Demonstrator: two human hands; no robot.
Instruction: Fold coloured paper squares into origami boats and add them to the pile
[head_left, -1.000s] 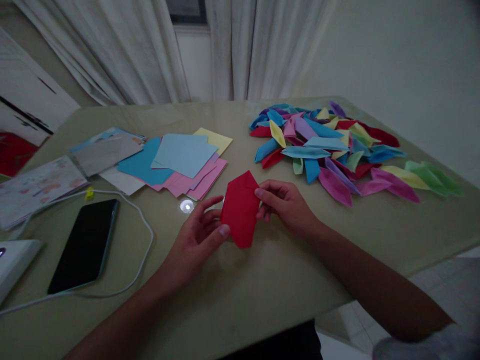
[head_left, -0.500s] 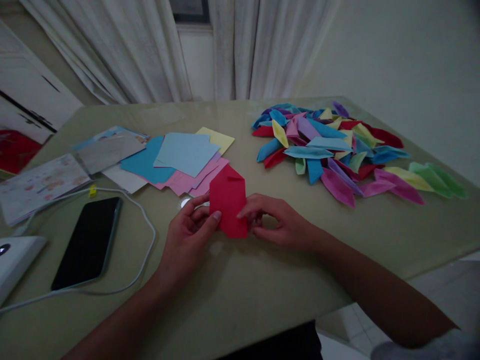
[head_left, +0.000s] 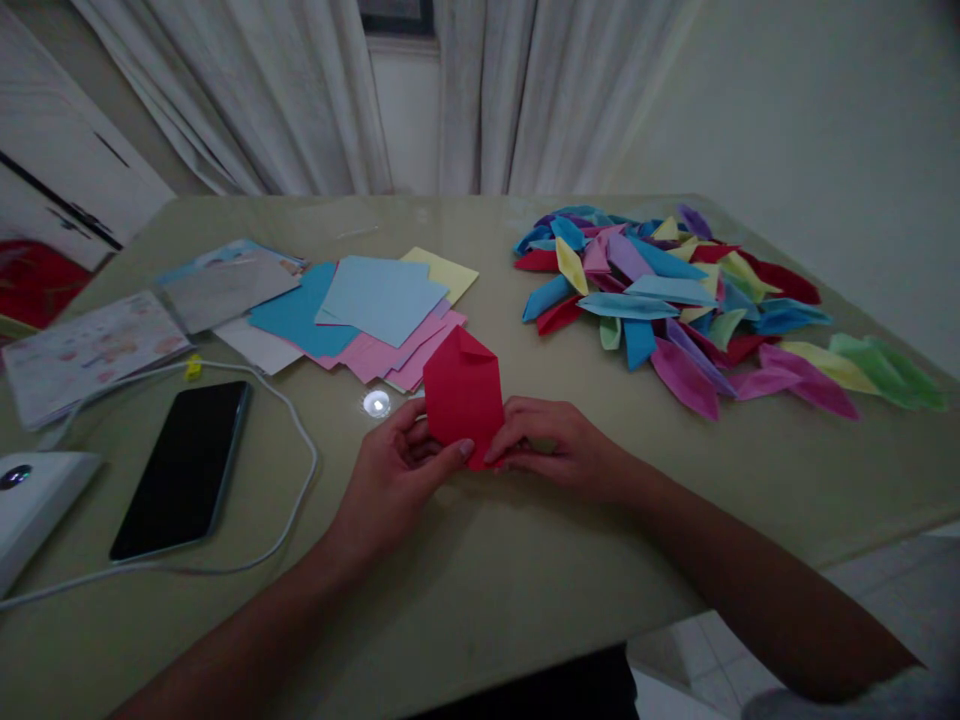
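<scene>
While the left hand (head_left: 394, 475) is pinching the red paper (head_left: 463, 395), the right hand (head_left: 555, 450) is gripping its lower edge above the surface (head_left: 525, 560).

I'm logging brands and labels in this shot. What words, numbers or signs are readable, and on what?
No text can be read anywhere.
The printed sheet: coloured marks, too blurred to read.
The phone: screen dark, no brand visible.
The white device: no legible label.
The red folded paper, pinched by the left hand and right hand: plain.
</scene>
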